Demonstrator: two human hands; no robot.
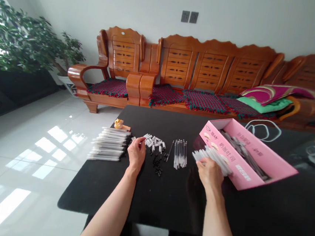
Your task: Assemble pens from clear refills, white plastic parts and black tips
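My left hand (136,154) is closed in a pinch at the edge of a loose heap of white pen caps (155,143). Whatever lies between its fingertips is too small to make out. My right hand (210,172) rests over a pile of clear, whitish pen barrels (212,155), its fingers closed on a barrel at the near left end. Between the hands are small black pen parts (157,164), a row of dark-filled pen refills (180,153) and one separate refill (170,150). Left of my left hand lies a stack of white pens with dark ends (110,145).
A pink box (242,167) holding many dark, thin sticks stands right of the barrels. Behind it lies a white cable (267,130). A small yellow figurine (118,124) sits at the back left of the black table (166,204). Wooden benches (179,66) line the wall.
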